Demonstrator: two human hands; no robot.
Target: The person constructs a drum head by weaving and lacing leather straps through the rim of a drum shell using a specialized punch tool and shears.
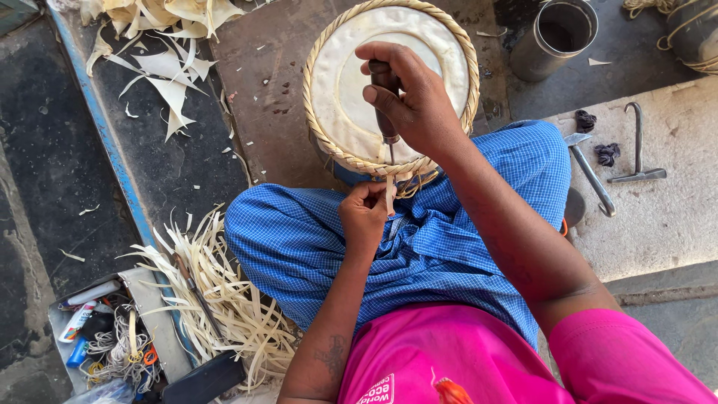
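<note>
A round white drum-like disc (351, 90) with a braided cane rim (310, 112) rests against my lap, on blue checked cloth (299, 239). My right hand (415, 101) is closed around a dark-handled awl (387, 127), whose metal tip points down at the near edge of the rim. My left hand (364, 217) pinches a pale cane strip (390, 196) just below that tip, at the rim's near edge.
A heap of pale cane strips (224, 292) lies at my left knee, with leaf scraps (168, 75) farther off. A small tray of cord and tools (105, 337) sits bottom left. A metal cup (557, 34) and hooked metal tools (636, 150) lie to the right.
</note>
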